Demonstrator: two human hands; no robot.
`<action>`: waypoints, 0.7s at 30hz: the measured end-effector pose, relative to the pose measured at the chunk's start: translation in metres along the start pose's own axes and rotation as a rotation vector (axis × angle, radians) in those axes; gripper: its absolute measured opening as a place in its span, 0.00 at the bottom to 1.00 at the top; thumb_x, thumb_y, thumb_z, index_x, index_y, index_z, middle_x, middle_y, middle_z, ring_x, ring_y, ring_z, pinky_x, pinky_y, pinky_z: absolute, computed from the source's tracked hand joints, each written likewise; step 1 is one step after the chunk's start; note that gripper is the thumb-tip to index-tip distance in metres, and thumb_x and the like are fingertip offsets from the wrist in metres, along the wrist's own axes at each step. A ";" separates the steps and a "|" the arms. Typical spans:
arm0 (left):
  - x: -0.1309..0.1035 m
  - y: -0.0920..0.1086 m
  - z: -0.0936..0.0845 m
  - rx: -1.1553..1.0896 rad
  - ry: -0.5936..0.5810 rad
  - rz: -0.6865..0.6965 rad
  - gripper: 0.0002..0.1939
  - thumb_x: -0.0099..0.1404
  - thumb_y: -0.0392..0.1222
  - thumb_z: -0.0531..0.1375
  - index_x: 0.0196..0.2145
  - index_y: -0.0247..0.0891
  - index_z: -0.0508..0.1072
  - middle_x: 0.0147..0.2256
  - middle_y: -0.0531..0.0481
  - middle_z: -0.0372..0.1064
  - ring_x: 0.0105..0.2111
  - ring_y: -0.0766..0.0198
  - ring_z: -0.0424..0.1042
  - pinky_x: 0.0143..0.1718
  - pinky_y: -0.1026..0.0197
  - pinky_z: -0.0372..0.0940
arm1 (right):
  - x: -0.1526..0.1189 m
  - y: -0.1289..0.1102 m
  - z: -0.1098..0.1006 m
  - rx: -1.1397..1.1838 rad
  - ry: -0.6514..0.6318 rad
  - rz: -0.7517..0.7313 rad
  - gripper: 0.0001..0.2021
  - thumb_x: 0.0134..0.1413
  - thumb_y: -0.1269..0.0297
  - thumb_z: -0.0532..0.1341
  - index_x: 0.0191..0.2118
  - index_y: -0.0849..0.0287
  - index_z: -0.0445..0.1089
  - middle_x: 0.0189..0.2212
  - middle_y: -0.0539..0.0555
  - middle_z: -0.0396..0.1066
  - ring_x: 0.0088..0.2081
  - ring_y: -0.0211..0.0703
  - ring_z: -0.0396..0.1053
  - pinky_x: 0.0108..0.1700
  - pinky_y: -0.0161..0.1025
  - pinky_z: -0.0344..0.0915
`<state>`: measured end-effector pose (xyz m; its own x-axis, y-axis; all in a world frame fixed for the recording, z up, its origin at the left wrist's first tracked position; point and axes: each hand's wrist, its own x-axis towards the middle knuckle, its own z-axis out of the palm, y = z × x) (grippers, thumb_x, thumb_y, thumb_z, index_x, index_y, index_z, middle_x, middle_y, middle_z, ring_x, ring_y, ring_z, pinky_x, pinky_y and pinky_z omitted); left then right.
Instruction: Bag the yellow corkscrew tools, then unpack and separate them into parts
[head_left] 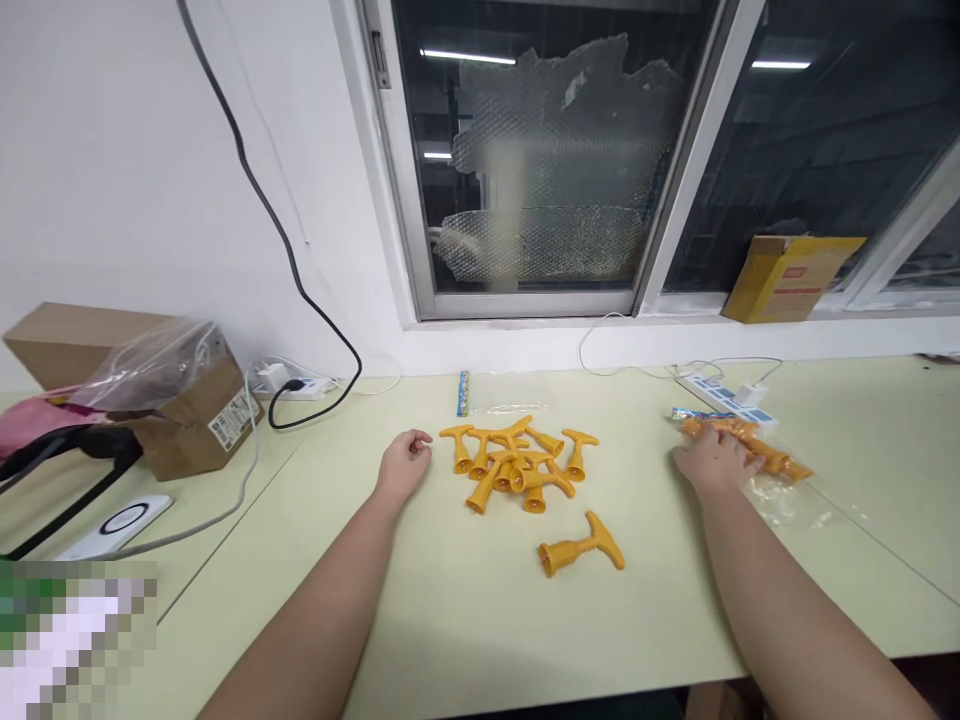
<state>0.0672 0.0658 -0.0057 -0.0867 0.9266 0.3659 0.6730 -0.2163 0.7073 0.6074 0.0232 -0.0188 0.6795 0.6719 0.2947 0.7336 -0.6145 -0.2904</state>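
Observation:
A heap of yellow-orange plastic T-handled pieces (517, 462) with flared, hollow ends lies mid-table. One more T-handled piece (583, 545) lies apart on its side, nearer to me. Just left of the heap, my left hand (405, 467) rests on the table with its fingers curled and nothing visible in them. My right hand (716, 460) is over a clear plastic bag (784, 495) with a printed header, its fingers bent around the orange pieces inside. The hand covers part of the bag. Behind the heap lies a flat clear bag (506, 392) with a coloured header strip.
On the left are an open cardboard box (191, 430), a white charging pad (120, 525) and a black strap-like object (71, 460). Power strips (727, 400) and cables run along the wall. A yellow carton (795, 280) leans on the window ledge.

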 end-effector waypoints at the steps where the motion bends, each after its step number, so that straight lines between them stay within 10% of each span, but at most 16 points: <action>1: -0.003 0.004 0.002 0.004 0.015 0.007 0.11 0.54 0.39 0.55 0.35 0.40 0.73 0.31 0.50 0.68 0.34 0.58 0.69 0.39 0.56 0.65 | 0.000 -0.001 0.000 -0.012 -0.027 -0.020 0.31 0.55 0.58 0.56 0.63 0.67 0.63 0.62 0.73 0.62 0.66 0.68 0.55 0.68 0.66 0.42; 7: -0.012 0.027 0.010 -0.005 -0.040 0.116 0.09 0.57 0.38 0.56 0.35 0.41 0.74 0.34 0.50 0.69 0.38 0.57 0.70 0.41 0.57 0.65 | -0.022 -0.045 -0.007 0.040 -0.095 -0.367 0.37 0.54 0.50 0.59 0.68 0.59 0.58 0.59 0.65 0.65 0.63 0.60 0.59 0.68 0.56 0.48; 11: -0.009 0.028 0.009 -0.011 -0.082 0.151 0.09 0.57 0.38 0.56 0.35 0.41 0.74 0.33 0.50 0.69 0.37 0.58 0.70 0.40 0.57 0.65 | -0.050 -0.077 -0.011 0.030 -0.139 -0.448 0.26 0.58 0.52 0.57 0.63 0.43 0.65 0.59 0.59 0.62 0.64 0.63 0.56 0.67 0.70 0.37; 16: -0.005 0.020 0.008 -0.009 -0.107 0.154 0.09 0.58 0.39 0.56 0.36 0.41 0.74 0.33 0.50 0.69 0.36 0.58 0.70 0.38 0.57 0.65 | -0.058 -0.092 -0.008 0.086 -0.149 -0.578 0.15 0.61 0.67 0.52 0.45 0.49 0.76 0.62 0.58 0.60 0.67 0.61 0.52 0.67 0.76 0.32; 21: -0.002 0.016 0.013 -0.021 -0.142 0.166 0.08 0.58 0.38 0.56 0.35 0.41 0.74 0.34 0.50 0.70 0.36 0.59 0.71 0.40 0.57 0.66 | -0.044 -0.090 -0.008 0.081 -0.159 -0.419 0.20 0.63 0.48 0.52 0.46 0.56 0.73 0.57 0.64 0.65 0.61 0.64 0.60 0.64 0.77 0.40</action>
<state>0.0882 0.0644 -0.0030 0.1293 0.9117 0.3900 0.6540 -0.3740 0.6576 0.5120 0.0452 0.0016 0.3088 0.9149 0.2598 0.9371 -0.2460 -0.2477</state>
